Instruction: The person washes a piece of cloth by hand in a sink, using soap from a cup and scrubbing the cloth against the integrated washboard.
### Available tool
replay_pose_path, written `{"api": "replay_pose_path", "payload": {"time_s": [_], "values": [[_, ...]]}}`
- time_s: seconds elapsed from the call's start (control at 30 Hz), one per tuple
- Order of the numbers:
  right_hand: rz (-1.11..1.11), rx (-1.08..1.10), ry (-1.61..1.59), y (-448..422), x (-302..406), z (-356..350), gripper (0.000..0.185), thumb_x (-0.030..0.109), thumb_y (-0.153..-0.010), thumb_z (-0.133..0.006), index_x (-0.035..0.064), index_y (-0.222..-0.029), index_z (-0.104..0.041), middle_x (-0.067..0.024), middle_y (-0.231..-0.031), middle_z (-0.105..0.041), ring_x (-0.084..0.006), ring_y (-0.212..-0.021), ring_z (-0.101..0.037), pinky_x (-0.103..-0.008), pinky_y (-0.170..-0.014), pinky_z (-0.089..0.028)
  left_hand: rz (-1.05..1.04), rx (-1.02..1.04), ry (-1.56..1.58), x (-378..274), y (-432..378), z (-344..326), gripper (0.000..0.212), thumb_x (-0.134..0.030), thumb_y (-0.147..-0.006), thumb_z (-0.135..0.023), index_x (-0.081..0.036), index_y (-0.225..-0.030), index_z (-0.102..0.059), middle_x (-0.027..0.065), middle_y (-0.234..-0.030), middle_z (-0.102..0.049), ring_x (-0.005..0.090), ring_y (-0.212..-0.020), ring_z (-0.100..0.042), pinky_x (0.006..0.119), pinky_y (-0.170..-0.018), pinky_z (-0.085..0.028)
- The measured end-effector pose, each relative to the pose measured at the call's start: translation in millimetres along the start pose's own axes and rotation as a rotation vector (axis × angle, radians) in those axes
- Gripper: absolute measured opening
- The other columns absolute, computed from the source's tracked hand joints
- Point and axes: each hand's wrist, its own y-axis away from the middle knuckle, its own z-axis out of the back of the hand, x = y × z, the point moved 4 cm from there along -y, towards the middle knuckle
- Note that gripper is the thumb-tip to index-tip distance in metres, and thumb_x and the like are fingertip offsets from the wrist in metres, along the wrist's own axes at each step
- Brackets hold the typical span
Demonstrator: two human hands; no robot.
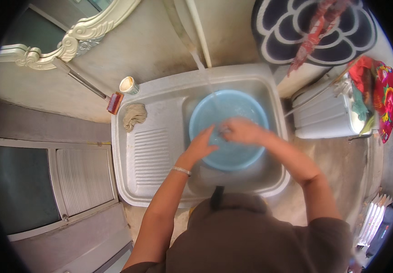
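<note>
A round light-blue plastic basin [264, 150] sits in the right-hand bowl of a pale laundry sink [237, 186]. Over its left part is my left hand [200, 145], fingers apart and holding nothing; a bracelet [181, 170] circles that wrist. My right hand [242, 131], blurred by motion, is curled above the middle of the basin. At its fingertips shows a small greyish thing [225, 131], too blurred to name. A thin stream of water [213, 88] runs from the tap [197, 59] into the basin, which has water in it.
Left of the basin is a ribbed washboard [151, 157] with a crumpled beige cloth [135, 116] behind it. A paper cup [129, 85] and a long-handled brush [114, 103] are at the sink's back-left rim. To the right stands a white bin [322, 112] topped with colourful cloths [385, 99].
</note>
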Motion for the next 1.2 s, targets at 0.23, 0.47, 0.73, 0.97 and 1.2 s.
{"api": "replay_pose_path", "payload": {"time_s": [0.23, 0.47, 0.73, 0.97, 1.2], "values": [[0.205, -0.168, -0.677, 45, 73, 56, 0.034, 0.013, -0.082, -0.065, 0.0020, -0.113, -0.060, -0.0084, -0.099, -0.065, -0.0141, -0.087, -0.061, -0.0280, -0.076, -0.048, 0.525, 0.055, 0.702, -17, -28, 32, 0.045, -0.009, -0.080, -0.064, -0.001, -0.122, -0.051, 0.0122, -0.117, -0.057, 0.0223, -0.101, -0.060, 0.032, -0.084, -0.050], [-0.164, -0.526, -0.576, 41, -50, -18, 0.051, 0.032, -0.084, -0.065, 0.0028, -0.124, -0.053, -0.0069, -0.115, -0.060, -0.0142, -0.097, -0.057, -0.0281, -0.088, -0.045, 0.556, -0.168, 1.202, -55, -19, 77, 0.043, 0.006, -0.080, -0.048, 0.001, -0.123, -0.046, 0.0143, -0.115, -0.055, 0.0250, -0.102, -0.058, 0.039, -0.086, -0.051], [-0.017, -0.244, -1.773, 21, -14, -56, 0.045, 0.030, -0.089, -0.059, 0.0071, -0.126, -0.049, -0.0068, -0.117, -0.058, -0.0170, -0.101, -0.058, -0.0337, -0.089, -0.048, 0.545, -0.149, 1.537, -69, 1, 54, 0.037, -0.005, -0.084, -0.051, 0.005, -0.120, -0.044, 0.0178, -0.115, -0.056, 0.0283, -0.102, -0.059, 0.039, -0.085, -0.053], [0.112, -0.798, -0.807, 17, -2, -24, 0.043, 0.015, -0.079, -0.070, 0.0037, -0.117, -0.053, -0.0080, -0.104, -0.062, -0.0173, -0.092, -0.061, -0.0319, -0.080, -0.049, 0.910, -0.120, 1.703, -64, 30, 7, 0.062, -0.053, -0.089, -0.048, 0.000, -0.120, -0.046, 0.0166, -0.119, -0.053, 0.0291, -0.109, -0.054, 0.043, -0.088, -0.049], [0.337, -0.231, -0.055, 28, 44, -30, 0.050, 0.021, -0.074, -0.071, 0.0093, -0.119, -0.055, -0.0137, -0.111, -0.061, -0.0263, -0.086, -0.063, -0.0339, -0.079, -0.050, 0.634, -0.162, 1.795, -48, 24, 4, 0.045, -0.051, -0.089, -0.052, -0.013, -0.113, -0.055, 0.0091, -0.108, -0.059, 0.0265, -0.101, -0.057, 0.045, -0.086, -0.048]]}}
